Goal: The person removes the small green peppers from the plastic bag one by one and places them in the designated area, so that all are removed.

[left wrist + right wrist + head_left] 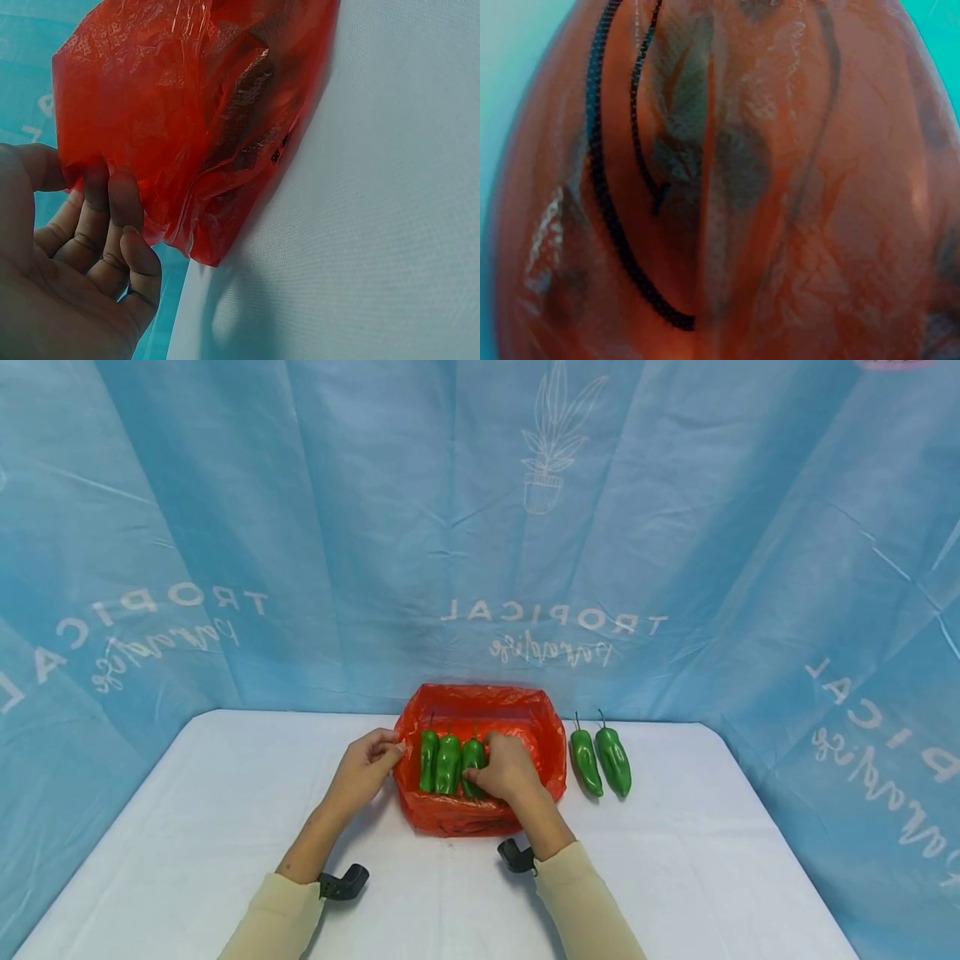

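A red plastic bag (457, 824) stands with its mouth spread wide on the white table. Inside it, several green peppers lie side by side, stems toward the back; one is a long pepper (447, 764) in the middle of the row. My left hand (369, 764) pinches the bag's left rim between thumb and fingers, as the left wrist view shows with the hand (97, 247) at the film. Reaching over the front rim, my right hand (506, 767) grips the rightmost visible pepper (472, 758) in the bag. Red film (840, 187) fills the right wrist view and hides that hand.
Two more green peppers, a left one (586, 762) and a right one (614, 762), lie on the table just right of the bag. A blue printed curtain (375, 568) hangs behind and at both sides of the white table (195, 827).
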The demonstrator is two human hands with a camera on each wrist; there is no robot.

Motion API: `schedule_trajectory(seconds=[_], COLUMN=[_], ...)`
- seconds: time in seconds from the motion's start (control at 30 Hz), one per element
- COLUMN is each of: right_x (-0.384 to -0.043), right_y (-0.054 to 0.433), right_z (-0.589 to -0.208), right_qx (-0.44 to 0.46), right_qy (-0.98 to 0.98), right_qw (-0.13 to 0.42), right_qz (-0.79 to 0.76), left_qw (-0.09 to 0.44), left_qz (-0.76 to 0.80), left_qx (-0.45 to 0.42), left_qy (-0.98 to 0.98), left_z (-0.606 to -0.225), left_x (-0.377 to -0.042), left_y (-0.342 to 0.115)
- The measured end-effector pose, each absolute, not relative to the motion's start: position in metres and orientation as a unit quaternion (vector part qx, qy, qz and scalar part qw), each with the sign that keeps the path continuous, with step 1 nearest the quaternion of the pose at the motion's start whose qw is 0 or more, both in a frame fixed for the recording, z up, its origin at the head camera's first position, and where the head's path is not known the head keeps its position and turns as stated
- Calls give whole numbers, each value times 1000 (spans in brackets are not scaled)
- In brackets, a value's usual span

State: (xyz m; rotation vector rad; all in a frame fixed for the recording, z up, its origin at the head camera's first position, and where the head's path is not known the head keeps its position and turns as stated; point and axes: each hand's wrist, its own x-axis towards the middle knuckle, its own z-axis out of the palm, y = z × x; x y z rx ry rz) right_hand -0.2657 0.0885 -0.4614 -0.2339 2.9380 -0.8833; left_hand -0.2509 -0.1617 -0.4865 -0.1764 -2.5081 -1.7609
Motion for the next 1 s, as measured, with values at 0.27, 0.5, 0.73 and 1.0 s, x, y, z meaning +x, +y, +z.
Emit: schedule_trajectory(seconds=[0.27,0.5,0.73,1.0], right_x=[-267,-267,-268,-267], right_y=[89,89,89,91], right_z=[-463,-464,-464,-459], right_qx=[-76,-73,-74,-72], right_qy=[954,954,955,952], right_qw=[33,38,36,33], right_qz=[-288,-288,-286,-295], left_qw=[36,31,27,27], left_qz=[-577,-577,-581,-587], left_qx=[-61,-51,-57,-58], left_qy=[-814,-814,-811,-807], left_z=[-487,-483,-456,-450], left_x=[-252,-250,-234,-231], left_y=[-162,-160,-155,-154])
